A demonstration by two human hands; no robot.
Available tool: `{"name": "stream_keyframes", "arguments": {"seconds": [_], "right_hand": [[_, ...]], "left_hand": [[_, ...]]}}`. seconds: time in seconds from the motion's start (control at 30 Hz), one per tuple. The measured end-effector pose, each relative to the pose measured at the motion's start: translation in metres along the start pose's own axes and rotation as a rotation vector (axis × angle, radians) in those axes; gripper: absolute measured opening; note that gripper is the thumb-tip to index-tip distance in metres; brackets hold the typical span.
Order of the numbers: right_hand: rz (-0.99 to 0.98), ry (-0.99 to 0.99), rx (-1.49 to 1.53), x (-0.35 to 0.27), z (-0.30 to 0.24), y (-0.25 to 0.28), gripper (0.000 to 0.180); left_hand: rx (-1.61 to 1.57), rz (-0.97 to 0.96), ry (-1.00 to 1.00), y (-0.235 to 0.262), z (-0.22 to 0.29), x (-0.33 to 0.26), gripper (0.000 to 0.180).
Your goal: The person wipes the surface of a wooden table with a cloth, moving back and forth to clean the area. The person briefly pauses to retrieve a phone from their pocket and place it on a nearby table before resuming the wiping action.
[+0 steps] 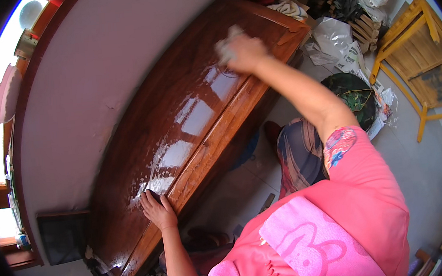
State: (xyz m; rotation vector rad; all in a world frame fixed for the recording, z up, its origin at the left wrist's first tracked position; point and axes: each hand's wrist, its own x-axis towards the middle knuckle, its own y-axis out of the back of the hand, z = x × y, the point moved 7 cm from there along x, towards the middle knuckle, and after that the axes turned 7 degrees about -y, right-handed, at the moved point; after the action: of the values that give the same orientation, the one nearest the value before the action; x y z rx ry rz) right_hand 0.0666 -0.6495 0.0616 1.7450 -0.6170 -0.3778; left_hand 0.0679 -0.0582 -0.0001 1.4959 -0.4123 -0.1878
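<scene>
R hand (247,51) gripping pale cloth (228,42), pressing it on glossy wooden tabletop (142,145); L hand (158,210) lying flat, fingers spread, near table edge.

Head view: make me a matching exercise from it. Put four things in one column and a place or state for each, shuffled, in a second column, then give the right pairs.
Things:
1. Right hand
2. Left hand
3. Yellow wooden chair
4. Pink towel

Places or states:
A. Stands on the floor at the right of the picture
B. Pressed flat on the near edge of the glossy wooden table
C. Draped over the person's shoulder
D. Closed on a pale cloth at the far end of the table

Pairs: 1-D, 2-B, 3-A, 4-C
</scene>
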Motion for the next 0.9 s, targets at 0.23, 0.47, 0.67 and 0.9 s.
{"name": "stream_keyframes", "arguments": {"seconds": [0.23,0.47,0.67,0.9], "right_hand": [[-0.137,1.213,0.217,-0.196,-0.223,-0.069,0.063],[-0.389,0.783,0.109,-0.094,-0.172,-0.034,0.056],[0.086,-0.275,0.100,0.085,0.076,-0.001,0.055],[0.233,-0.436,-0.150,0.089,0.181,0.002,0.069]], "left_hand": [[0.012,0.009,-0.005,-0.002,-0.002,0.009,0.064],[-0.003,-0.036,0.019,-0.004,-0.005,0.001,0.066],[-0.002,-0.004,-0.030,0.001,-0.003,-0.001,0.066],[0.006,-0.017,-0.017,0.002,0.003,-0.002,0.067]]}}
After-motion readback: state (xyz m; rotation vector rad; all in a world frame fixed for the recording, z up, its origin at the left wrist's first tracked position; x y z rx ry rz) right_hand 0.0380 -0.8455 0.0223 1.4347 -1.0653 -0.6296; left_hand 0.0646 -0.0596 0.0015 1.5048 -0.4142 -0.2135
